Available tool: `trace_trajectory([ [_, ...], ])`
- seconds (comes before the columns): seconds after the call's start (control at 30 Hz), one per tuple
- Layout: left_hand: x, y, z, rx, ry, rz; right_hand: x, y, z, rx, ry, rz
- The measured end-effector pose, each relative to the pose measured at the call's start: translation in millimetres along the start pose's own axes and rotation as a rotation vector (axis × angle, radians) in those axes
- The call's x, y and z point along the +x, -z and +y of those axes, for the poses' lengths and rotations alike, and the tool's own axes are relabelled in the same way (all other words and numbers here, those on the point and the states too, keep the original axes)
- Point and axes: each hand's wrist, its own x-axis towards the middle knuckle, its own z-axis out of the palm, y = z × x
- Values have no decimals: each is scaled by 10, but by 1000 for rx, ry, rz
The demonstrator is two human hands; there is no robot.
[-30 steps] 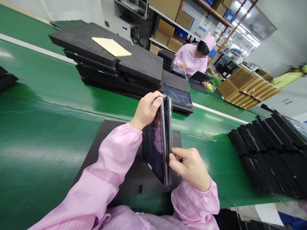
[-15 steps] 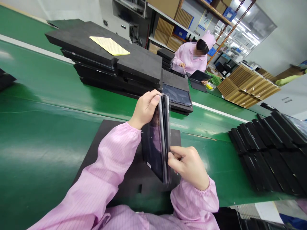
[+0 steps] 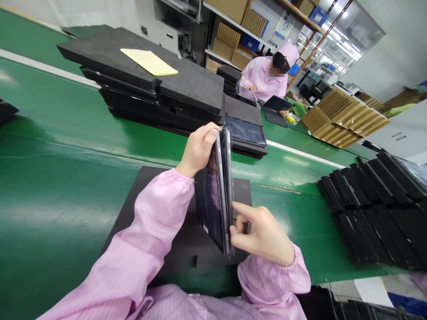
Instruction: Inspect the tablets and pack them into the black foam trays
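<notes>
In the head view, two thin tablets (image 3: 213, 200) stand on edge, pressed together, with a narrow gap between their silver rims. A clear film seems to cover them, and a small white label sits on the dark screen facing left. My left hand (image 3: 200, 146) is closed around their upper end. To their right, my right hand (image 3: 262, 231) has index finger and thumb apart, the fingertips at the right tablet's side. Beneath the tablets lies a black foam board (image 3: 176, 262) with a small notch.
Black foam trays (image 3: 196, 98) are stacked ahead, topped by a yellow dotted sheet (image 3: 150, 61). Beside them another tablet (image 3: 245, 130) rests in foam. Several black trays (image 3: 373, 213) stand at right on the green bench (image 3: 287, 186). A co-worker (image 3: 267, 78) sits across, near cardboard dividers (image 3: 343, 118).
The tablets and my left hand have shifted slightly left. My right thumb and index finger, pinched close at the tablet's edge before, have spread apart.
</notes>
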Motion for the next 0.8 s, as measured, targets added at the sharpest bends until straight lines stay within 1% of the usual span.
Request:
trace_trajectory([
  [0.13,1,-5,5,1,7,-5,-7,-2,14,2,4,-14],
  [0.5,0,-5,-9,-17,0,1,29,25,-53,-5,9,25],
  [0.63,-3,-14,-5,-27,16,-18,14,15,-30,31,34,20],
  [0.8,-23,-29,3,-62,24,-42,4,12,-11,23,26,3],
])
